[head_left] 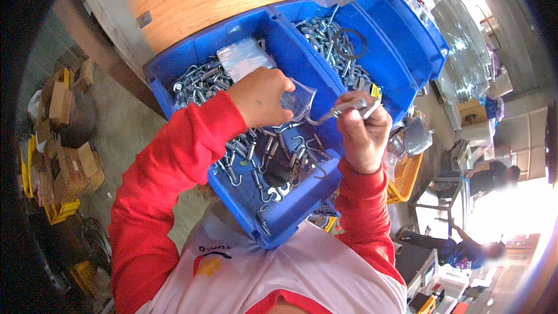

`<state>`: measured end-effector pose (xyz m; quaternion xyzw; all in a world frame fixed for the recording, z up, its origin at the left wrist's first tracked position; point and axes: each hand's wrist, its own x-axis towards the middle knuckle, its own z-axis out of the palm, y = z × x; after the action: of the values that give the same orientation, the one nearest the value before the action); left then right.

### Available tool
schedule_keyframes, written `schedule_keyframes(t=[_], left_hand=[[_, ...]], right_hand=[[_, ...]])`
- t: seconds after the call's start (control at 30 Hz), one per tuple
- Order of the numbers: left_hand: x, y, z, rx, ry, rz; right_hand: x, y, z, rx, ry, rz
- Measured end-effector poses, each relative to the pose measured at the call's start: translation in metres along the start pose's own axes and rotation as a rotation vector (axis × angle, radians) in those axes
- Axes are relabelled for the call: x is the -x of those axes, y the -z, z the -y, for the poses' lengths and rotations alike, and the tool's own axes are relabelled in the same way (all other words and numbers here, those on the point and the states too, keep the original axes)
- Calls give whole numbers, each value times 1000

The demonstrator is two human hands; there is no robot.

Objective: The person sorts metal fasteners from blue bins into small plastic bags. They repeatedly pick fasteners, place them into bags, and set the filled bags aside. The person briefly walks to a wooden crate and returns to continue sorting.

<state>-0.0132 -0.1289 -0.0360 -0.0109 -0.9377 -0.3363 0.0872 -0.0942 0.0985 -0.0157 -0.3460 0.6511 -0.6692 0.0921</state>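
From where I watch, the left hand (261, 97) holds a thin, clear plastic bag (301, 100), its thumb and fingers set apart around the film. The right hand (365, 139) is closed on a small clutch of silver metal hook bolts (353, 106), raised just beside the bag, with one curved end reaching toward it. Both are above the long blue plastic bin (285, 212).

I would put this at mid-filling of a single bag: pieces are picked up and a bag is in hand, but those in the right grip are not yet inside. Glare on the film leaves me unsure whether the bag already holds any. Much seems left overall, as loose silver metal hardware (200, 84) is heaped in the far part of the bin, under a flat, pale translucent plastic packet (241, 58), with more hooks scattered nearer the person.
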Motion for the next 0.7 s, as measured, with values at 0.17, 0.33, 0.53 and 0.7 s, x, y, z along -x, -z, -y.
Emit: schedule_keyframes(t=[0.17,0.33,0.53,0.7], left_hand=[[2,3,-13,88,43,97],[1,4,-11,111,79,204],[4,-1,-10,201,59,206],[3,-2,-16,479,238,320]], right_hand=[[-12,-27,-15,288,267,147],[-12,-23,-23,332,255,108],[-6,-29,-17,-367,56,-39],[6,-39,-13,-160,203,-87]])
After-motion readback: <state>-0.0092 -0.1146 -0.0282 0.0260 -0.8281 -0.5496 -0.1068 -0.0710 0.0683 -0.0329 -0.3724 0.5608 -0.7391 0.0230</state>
